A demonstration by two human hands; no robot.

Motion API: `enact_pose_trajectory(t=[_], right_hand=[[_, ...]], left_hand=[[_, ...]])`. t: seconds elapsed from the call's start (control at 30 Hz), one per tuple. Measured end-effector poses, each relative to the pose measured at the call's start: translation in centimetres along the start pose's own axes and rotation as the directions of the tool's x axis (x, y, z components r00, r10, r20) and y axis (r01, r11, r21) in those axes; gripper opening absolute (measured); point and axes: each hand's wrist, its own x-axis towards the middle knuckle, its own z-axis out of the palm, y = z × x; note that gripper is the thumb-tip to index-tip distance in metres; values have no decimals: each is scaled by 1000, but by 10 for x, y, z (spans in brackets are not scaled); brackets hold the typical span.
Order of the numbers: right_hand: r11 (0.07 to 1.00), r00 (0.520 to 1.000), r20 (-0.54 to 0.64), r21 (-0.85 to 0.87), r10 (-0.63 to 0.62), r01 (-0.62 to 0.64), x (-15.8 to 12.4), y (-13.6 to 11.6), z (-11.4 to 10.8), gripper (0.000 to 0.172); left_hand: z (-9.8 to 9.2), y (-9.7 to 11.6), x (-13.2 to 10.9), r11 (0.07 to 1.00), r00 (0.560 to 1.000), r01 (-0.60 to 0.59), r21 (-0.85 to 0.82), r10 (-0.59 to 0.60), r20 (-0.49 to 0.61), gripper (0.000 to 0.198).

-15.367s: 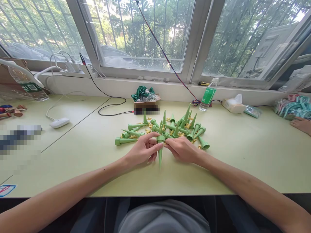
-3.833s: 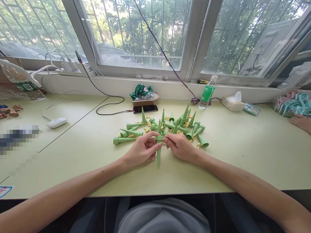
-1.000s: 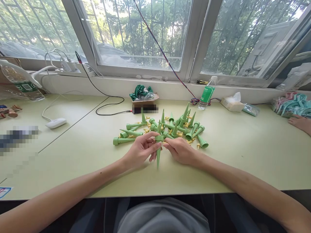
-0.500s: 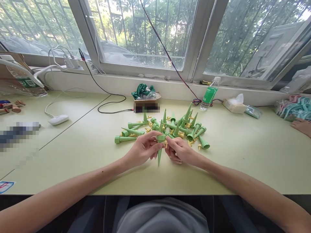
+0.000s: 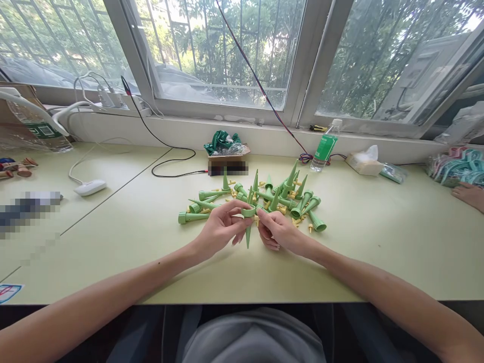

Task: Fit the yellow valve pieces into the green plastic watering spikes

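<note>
My left hand (image 5: 218, 227) pinches a green plastic watering spike (image 5: 248, 238) by its wide collar. The spike's tip points down and its round open end is tipped toward me. Close beside the collar, my right hand (image 5: 279, 229) is closed, thumb and forefinger around a small yellow plastic fitting (image 5: 257, 221), mostly hidden by the fingers. Behind both hands lies a loose pile of similar green spikes (image 5: 319, 222), some standing on their collars and others on their sides. Small yellow fittings (image 5: 310, 228) are scattered among them.
Along the window sill stand a small cardboard box (image 5: 227, 157) with green plastic wrapping, a water bottle (image 5: 325, 147) and a tissue pack (image 5: 365, 161). A white mouse-shaped device (image 5: 91, 188) with a cable lies left. At the right edge, another person's hand (image 5: 468, 194) rests by bagged items.
The spike in my left hand has tilted, so its open end shows more and its tip sits higher. My right hand has shifted very slightly left.
</note>
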Motion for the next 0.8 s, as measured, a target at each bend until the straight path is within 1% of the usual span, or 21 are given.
enact_pose_trajectory(t=[0.13, 0.2, 0.37, 0.53, 0.67, 0.8], right_hand=[[993, 992, -90, -80, -92, 85, -1, 0, -2, 52], [985, 985, -112, -131, -132, 117, -1, -1, -2, 49], [960, 976, -104, -224, -192, 165, -4, -3, -2, 43], [940, 962, -120, -273, -244, 204, -4, -1, -2, 41], [931, 960, -128, -305, -249, 201, -3, 1, -3, 41], [928, 960, -127, -313, -251, 201, -4, 0, -3, 41]], left_hand=[[-1, 2, 1, 1000, 1000, 22, 11, -21, -9, 25], [0, 3, 2, 1000, 999, 29, 0, -29, -15, 25], [0, 3, 3, 996, 998, 54, -75, -57, -38, 31], [-4, -4, 3, 992, 998, 69, -110, -69, 3, 32], [-5, -7, 4, 981, 995, 104, -164, -103, 11, 34], [-4, -4, 5, 957, 986, 164, -241, -161, 32, 34]])
